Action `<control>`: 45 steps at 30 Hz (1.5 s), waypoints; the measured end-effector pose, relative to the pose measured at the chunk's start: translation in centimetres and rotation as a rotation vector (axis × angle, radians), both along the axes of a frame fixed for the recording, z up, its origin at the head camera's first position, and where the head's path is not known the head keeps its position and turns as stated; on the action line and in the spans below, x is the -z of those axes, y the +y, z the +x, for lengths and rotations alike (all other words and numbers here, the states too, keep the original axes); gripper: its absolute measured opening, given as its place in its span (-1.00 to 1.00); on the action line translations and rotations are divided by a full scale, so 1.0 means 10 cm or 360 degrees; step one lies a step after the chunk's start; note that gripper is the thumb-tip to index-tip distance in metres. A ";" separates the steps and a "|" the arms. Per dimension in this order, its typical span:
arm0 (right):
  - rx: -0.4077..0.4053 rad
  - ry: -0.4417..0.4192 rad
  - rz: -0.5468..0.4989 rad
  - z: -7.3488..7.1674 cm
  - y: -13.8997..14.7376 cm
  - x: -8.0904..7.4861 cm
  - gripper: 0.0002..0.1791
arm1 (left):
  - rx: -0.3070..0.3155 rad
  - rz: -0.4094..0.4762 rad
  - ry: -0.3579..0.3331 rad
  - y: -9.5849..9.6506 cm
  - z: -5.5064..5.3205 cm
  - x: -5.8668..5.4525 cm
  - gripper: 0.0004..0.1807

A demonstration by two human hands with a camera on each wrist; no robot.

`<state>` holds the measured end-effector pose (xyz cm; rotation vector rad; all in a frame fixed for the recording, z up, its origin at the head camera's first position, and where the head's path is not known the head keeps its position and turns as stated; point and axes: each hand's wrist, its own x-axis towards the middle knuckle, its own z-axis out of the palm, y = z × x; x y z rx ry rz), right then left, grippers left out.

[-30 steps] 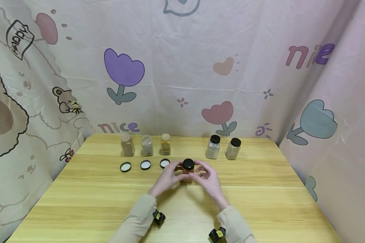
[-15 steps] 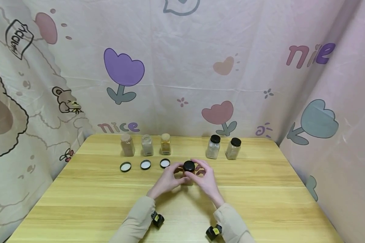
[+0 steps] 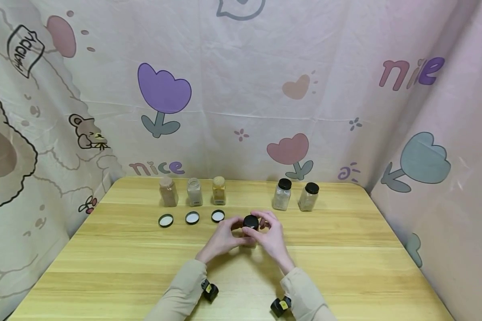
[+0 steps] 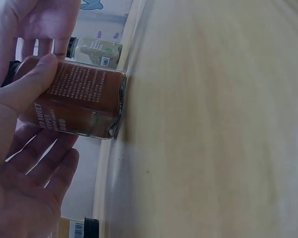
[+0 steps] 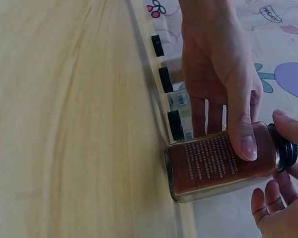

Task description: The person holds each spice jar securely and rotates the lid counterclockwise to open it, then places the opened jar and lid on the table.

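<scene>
A square glass spice jar (image 4: 87,94) of reddish-brown powder stands upright near the table's middle; part of its label reads "SWEET". My left hand (image 3: 222,238) grips the jar's body, its thumb (image 5: 246,141) lying across the label side. With thumb and fingers, my right hand (image 3: 272,238) pinches the black lid (image 3: 251,221) at the rim. The lid sits on the jar's neck, and in the right wrist view a ridged black edge shows beneath the fingertips. From the head view, the hands hide most of the jar's body.
Three lidless jars, brown (image 3: 168,194), pale (image 3: 194,194) and yellow (image 3: 219,192), stand at the back left. Before them lie upturned black lids (image 3: 166,220), (image 3: 192,218), (image 3: 218,216). Two black-capped jars (image 3: 281,196), (image 3: 308,198) stand at the back right. A patterned curtain (image 3: 233,89) hangs behind.
My right thumb and fingers have moved up from the jar's side onto its lid. The jar has shifted slightly toward me, with my left hand still holding it.
</scene>
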<state>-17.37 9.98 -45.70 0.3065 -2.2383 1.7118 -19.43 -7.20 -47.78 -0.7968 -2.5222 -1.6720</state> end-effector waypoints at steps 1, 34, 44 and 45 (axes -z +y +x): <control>0.0007 -0.0011 0.0002 0.00 0.00 0.00 -0.50 | 0.0007 0.0010 0.0002 0.00 0.00 0.00 -0.56; -0.0046 0.0095 -0.0055 0.01 0.03 0.03 -0.58 | 0.0039 -0.0070 0.0021 0.02 0.01 -0.05 -0.59; -0.0068 0.0100 -0.0059 0.00 0.04 0.04 -0.59 | 0.0049 -0.0069 0.0022 0.02 0.00 -0.04 -0.60; -0.0070 0.0097 -0.0065 0.00 0.04 0.03 -0.59 | 0.0052 -0.0067 0.0021 0.02 0.00 -0.04 -0.60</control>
